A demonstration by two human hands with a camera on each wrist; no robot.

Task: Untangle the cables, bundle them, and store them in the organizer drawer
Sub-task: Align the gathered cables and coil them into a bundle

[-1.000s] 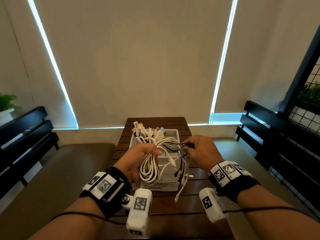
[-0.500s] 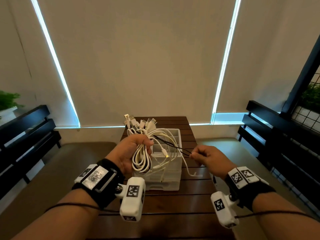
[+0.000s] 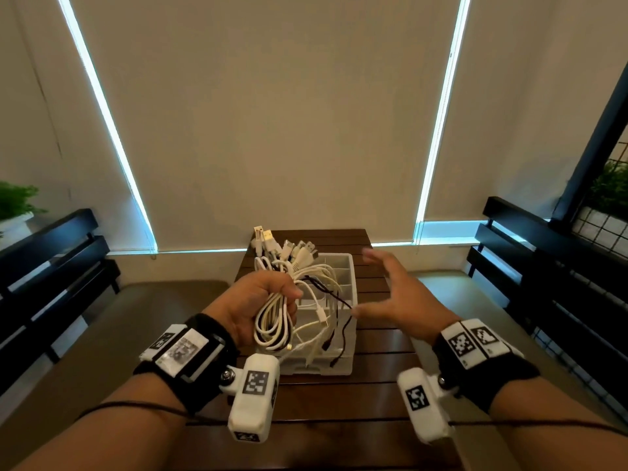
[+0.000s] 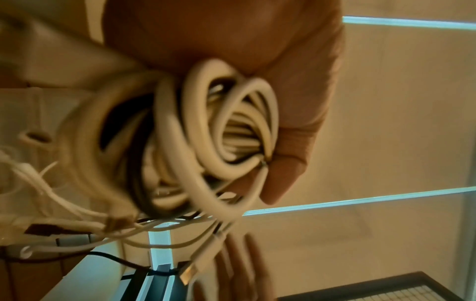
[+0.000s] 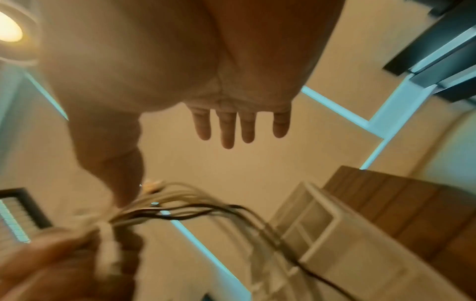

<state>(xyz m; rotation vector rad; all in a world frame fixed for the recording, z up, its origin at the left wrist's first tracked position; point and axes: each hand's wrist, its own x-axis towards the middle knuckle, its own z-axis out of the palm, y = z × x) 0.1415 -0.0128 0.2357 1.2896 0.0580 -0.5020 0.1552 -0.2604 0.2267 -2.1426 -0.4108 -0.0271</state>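
My left hand (image 3: 261, 300) grips a thick tangle of white cables (image 3: 275, 321) above the left side of the clear organizer drawer (image 3: 346, 270); USB plugs (image 3: 268, 239) stick up past my fingers. A thin black cable (image 3: 334, 295) runs out of the bundle to the right and hangs over the drawer. In the left wrist view the white loops (image 4: 206, 130) sit in my curled palm (image 4: 296, 114). My right hand (image 3: 390, 294) hovers beside the drawer's right side with spread straight fingers (image 5: 228, 130), holding nothing; its thumb is close to the black cable (image 5: 206, 209).
The drawer stands on a small dark wooden table (image 3: 373, 341). Brown benches (image 3: 102, 334) with black slatted backs (image 3: 51, 260) flank it. Plants (image 3: 13, 202) sit at far left and behind a wire grid (image 3: 608, 226) at right. Closed blinds (image 3: 272, 113) fill the back.
My right hand has let go of the thin black cable and opened, moving forward beside the drawer. The released cable ends now hang down over the drawer. The left hand keeps its grip.
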